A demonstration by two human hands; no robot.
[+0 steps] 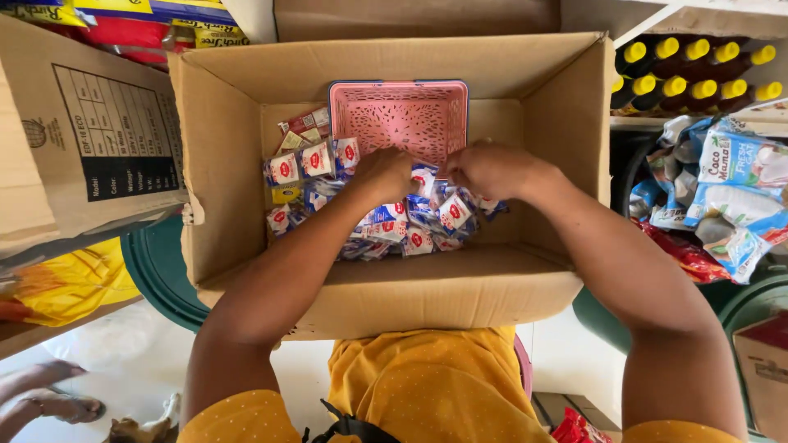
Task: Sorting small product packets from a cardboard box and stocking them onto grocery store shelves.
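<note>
- Left hand (386, 174): reaches down into the cardboard box (394, 295). The fingers are curled inward and rest on the heap of small sachets (373, 217). The fingertips are hidden under the knuckles, so it cannot be told whether they pinch a sachet or only touch the heap.
- Right hand (492, 170): also inside the box, just beside the left hand. The fingers are bent down and drawn close together over the sachets at the edge of the pink basket (400, 117). Whether a sachet is held cannot be told; the fingertips are out of sight.
- Sachets: small blue-and-white packets with red round marks, piled loosely on the box floor, spread from the left wall to below both hands.
- Pink basket: perforated plastic, stands inside the box against the far wall, just beyond both hands.
- Cardboard box: open, flaps up, in front of the person in the yellow dotted garment (427, 385).
- Surroundings: dark bottles with yellow caps (698, 74) lie on a shelf at right; blue-and-white pouches (730, 189) are heaped below them; a second cardboard carton (74, 139) stands at left.
</note>
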